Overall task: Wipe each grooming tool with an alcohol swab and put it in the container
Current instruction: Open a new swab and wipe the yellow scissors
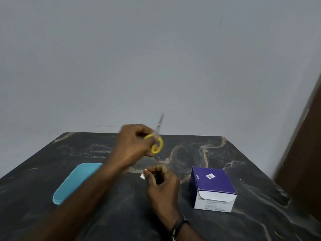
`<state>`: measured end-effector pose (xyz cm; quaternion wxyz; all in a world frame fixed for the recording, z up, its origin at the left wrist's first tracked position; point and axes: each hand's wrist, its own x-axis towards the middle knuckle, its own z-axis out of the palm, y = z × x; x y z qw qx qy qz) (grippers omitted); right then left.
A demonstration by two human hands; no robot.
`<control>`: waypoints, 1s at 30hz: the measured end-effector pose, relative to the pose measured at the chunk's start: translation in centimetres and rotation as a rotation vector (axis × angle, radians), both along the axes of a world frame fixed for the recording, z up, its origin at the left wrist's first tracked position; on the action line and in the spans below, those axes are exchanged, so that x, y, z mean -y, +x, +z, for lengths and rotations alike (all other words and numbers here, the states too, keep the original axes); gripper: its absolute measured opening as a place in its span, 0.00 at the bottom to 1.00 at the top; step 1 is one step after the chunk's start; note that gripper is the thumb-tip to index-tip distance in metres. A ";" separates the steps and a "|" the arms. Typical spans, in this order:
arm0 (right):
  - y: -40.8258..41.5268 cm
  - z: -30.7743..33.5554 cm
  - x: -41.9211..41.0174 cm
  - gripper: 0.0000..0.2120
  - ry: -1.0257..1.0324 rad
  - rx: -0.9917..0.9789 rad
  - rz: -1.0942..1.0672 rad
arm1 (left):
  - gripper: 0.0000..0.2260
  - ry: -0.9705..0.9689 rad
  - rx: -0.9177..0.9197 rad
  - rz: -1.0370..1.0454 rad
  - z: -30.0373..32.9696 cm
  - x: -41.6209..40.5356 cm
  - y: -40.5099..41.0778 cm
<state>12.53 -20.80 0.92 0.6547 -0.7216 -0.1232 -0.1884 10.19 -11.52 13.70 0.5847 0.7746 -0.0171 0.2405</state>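
My left hand (pixel 134 142) holds a small pair of scissors (pixel 157 136) by its yellow handles, blades pointing up and away above the table's far half. My right hand (pixel 160 181) sits nearer to me with fingers curled, pinching a small white alcohol swab (pixel 142 176) that peeks out at its left side. A blue lidded container (pixel 76 183) lies flat on the table to the left, partly hidden by my left forearm.
A purple and white box of alcohol swabs (pixel 212 188) stands on the right of the dark marbled table (pixel 251 171). A grey wall rises behind the table. A brown door or panel (pixel 305 162) runs along the right edge.
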 end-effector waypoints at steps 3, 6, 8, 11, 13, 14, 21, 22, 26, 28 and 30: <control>0.1 0.6 0.4 0.06 0.040 0.004 0.003 | 0.06 0.354 0.020 0.217 0.3 -5.3 -2.4; 0.0 0.9 0.5 0.06 0.042 -0.001 0.020 | 0.13 0.623 -0.128 0.385 -0.1 -10.1 -3.8; -0.2 0.8 0.3 0.05 0.045 0.002 0.031 | 0.16 0.716 -0.250 0.468 -1.2 -12.5 -4.1; -0.4 0.7 0.2 0.05 0.036 0.000 0.037 | 0.22 0.839 -0.350 0.468 -2.9 -14.0 -4.4; -0.4 0.7 0.3 0.05 0.036 -0.008 0.029 | 0.22 0.900 -0.403 0.447 -3.6 -14.5 -4.5; -0.3 0.7 0.4 0.05 0.036 -0.011 0.023 | 0.21 0.918 -0.431 0.437 -3.8 -14.6 -4.6; 0.1 0.9 0.8 0.07 0.045 -0.005 -0.004 | 0.25 0.982 -0.589 0.407 -6.2 -15.6 -3.6; 0.0 0.9 0.9 0.07 0.054 0.005 -0.011 | 0.24 1.000 -0.607 0.405 -6.5 -15.8 -3.6; 0.3 1.7 1.6 0.10 0.106 0.073 -0.058 | 0.19 1.021 -0.688 0.465 -6.8 -15.4 -3.8; 0.8 2.0 2.2 0.08 0.151 0.110 -0.094 | 0.17 1.096 -0.664 0.546 -6.6 -14.6 -4.2; 1.2 2.3 2.7 0.08 0.206 0.125 -0.136 | 0.15 1.176 -0.538 0.610 -6.0 -13.7 -4.4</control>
